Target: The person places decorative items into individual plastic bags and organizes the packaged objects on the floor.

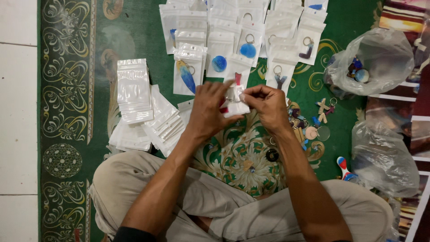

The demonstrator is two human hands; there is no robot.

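My left hand (209,110) and my right hand (267,106) meet over the green patterned carpet (134,31), both pinching one small clear zip pouch (234,97) with a red keychain piece showing inside. I sit cross-legged in beige trousers. Just beyond my hands lie filled pouches (242,40) in rows, holding blue round, feather-shaped and other keychains. A stack of empty white pouches (133,89) lies left of my left hand. Loose keychains (309,125) are scattered right of my right hand.
A clear plastic bag with a few keychains (374,60) sits at the far right, and another crumpled clear bag (383,157) nearer me. A black ring (272,155) lies on the carpet by my right wrist. White floor tiles (18,112) border the carpet at left.
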